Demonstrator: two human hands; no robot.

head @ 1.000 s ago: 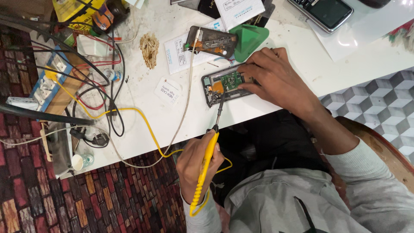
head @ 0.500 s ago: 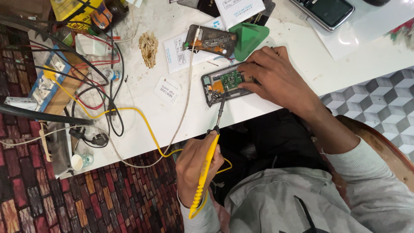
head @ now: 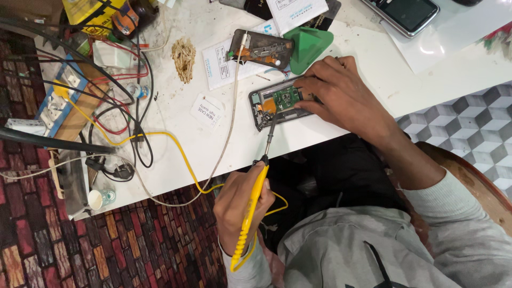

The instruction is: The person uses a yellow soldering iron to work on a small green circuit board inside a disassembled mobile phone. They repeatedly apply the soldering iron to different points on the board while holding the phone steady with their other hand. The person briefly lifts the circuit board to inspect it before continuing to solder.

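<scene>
The right hand is closed around one yellow soldering iron, gripping the handle like a pen, with the dark metal tip reaching up and away from the hand to the edge of one opened phone. That phone lies flat on the white desk, back cover off, one green circuit board showing inside it. The left hand rests on the phone's far end, fingers curled down onto the frame and pinning it, so the phone sits directly under the left hand and just beyond the tip of the iron.

One yellow cord runs from the iron's handle past the right hand and across the desk. Just above the left hand lies one green triangular pick, and beside that a second phone body, brown and also stripped open. One whitish cable crosses from that second phone down towards the right hand. Further beyond the left hand, one intact phone with a dark screen lies on a white sheet.

Well away from both hands, on the side beyond the right one, sit one tan clump of fibres, two small printed paper slips, a tangle of black and red wires, and one blue and white socket strip.
</scene>
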